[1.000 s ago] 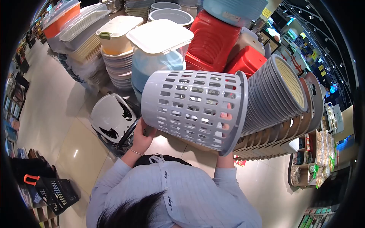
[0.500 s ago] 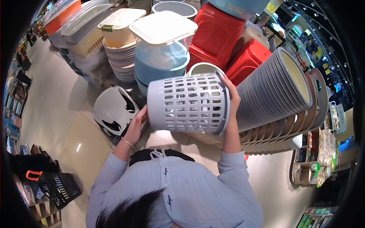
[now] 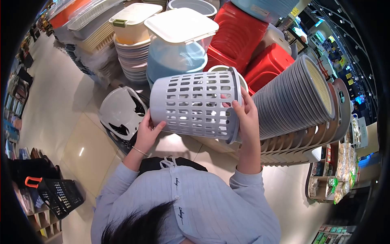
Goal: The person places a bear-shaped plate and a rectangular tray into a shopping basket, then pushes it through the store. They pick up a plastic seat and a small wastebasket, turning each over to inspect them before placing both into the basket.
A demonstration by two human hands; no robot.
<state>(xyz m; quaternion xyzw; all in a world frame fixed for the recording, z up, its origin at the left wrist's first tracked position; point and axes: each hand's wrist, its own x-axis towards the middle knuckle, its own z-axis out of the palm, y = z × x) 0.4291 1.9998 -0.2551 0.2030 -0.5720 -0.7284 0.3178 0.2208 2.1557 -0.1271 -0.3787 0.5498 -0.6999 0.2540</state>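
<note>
A light grey plastic basket (image 3: 193, 106) with rows of slots lies on its side in the air before me, its closed base to the left and its rim to the right. My left hand (image 3: 149, 132) grips the base end from below, thumb on the wall. At the rim, my right hand (image 3: 245, 114) is closed over the edge, some fingers inside and visible through the slots. Just right of that hand leans a long nested stack of grey baskets (image 3: 288, 95). Below and left of my left hand sits a pale grey container with dark cut-outs (image 3: 118, 112).
Blue tubs (image 3: 172, 61) under a clear box with a white lid (image 3: 183, 24) stand ahead. Red plastic stools (image 3: 233, 36) are piled behind the basket. A black shopping basket (image 3: 61, 197) is at lower left, and shelves of packaged goods (image 3: 341, 171) at right.
The basket has shifted slightly left and tilted, its rim end lower. My right thumb has come onto the outer wall near the rim, and my left thumb now shows on the basket.
</note>
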